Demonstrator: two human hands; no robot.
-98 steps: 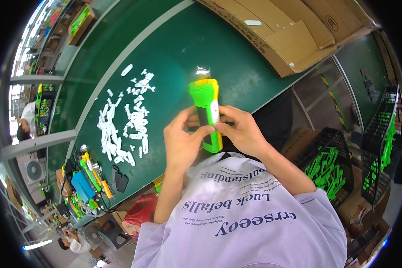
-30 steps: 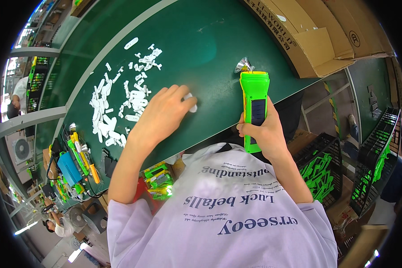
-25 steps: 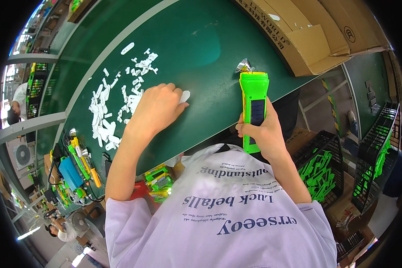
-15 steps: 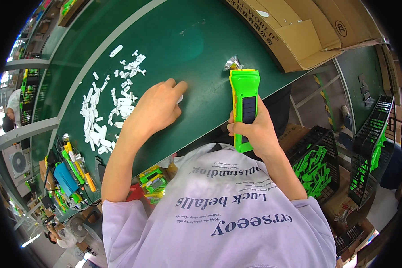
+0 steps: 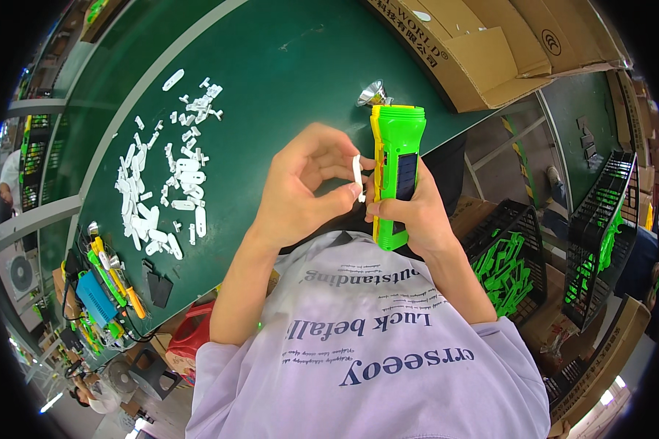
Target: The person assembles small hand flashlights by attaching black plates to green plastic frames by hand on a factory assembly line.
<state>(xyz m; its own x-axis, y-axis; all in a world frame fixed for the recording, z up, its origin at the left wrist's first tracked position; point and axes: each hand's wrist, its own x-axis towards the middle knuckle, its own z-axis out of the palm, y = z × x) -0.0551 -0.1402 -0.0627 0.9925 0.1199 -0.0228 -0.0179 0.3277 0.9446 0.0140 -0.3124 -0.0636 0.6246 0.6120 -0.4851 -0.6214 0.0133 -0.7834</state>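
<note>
In my right hand point(image 5: 417, 208) I grip a green and yellow flashlight body point(image 5: 399, 143) upright, with a dark solar panel point(image 5: 407, 175) along its side. A shiny reflector point(image 5: 373, 94) shows at its far end, beside the rim. My left hand point(image 5: 311, 179) pinches a small white plastic strip point(image 5: 356, 170) between thumb and fingers, close to the yellow side of the flashlight; whether they touch I cannot tell. Many loose white plastic pieces point(image 5: 190, 172) are spread over the left of the green table point(image 5: 271, 88).
An open cardboard box point(image 5: 501, 66) sits at the far right of the table. Black crates point(image 5: 600, 219) with green parts point(image 5: 501, 274) stand to the right. At the left edge lie a blue block point(image 5: 97, 298), several screwdriver-like tools point(image 5: 117, 274) and a dark piece point(image 5: 157, 285).
My left hand has moved right, away from the table surface, and brought the white strip beside the flashlight. The flashlight has turned slightly, showing more of its yellow side.
</note>
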